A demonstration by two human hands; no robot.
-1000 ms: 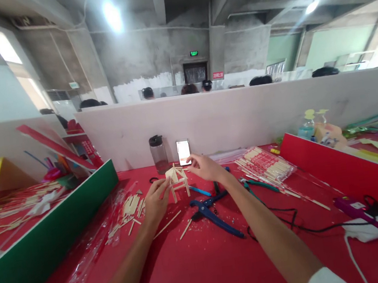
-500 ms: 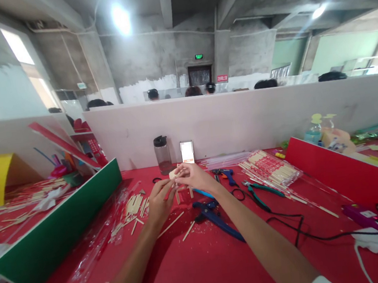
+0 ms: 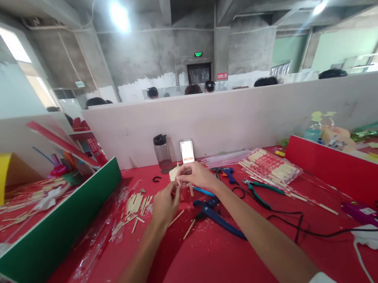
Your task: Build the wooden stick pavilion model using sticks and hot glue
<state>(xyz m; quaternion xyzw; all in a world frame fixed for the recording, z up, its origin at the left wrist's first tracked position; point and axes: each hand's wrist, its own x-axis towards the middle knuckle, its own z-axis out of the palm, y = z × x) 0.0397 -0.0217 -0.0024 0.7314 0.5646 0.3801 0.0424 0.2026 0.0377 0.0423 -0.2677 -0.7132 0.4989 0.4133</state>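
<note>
Over the middle of the red table, my two hands meet at a small pale wooden piece, apparently built from sticks. The fingertips of my right hand pinch it from the right and hide part of it. My left hand is closed on its lower left side, thumb and fingers together. Short wooden sticks lie in a loose pile left of my left hand. Below my right hand rest dark blue cutters, and a loose stick lies beside them.
A dark-lidded bottle and a bright phone screen stand by the white partition. Green-handled pliers, a glue gun and packed sticks lie right. Green and red boards flank the table.
My left hand has shifted slightly right and down, with its fingers drawn closer to the right hand. The wooden piece has turned and shows a flatter, more upright face.
</note>
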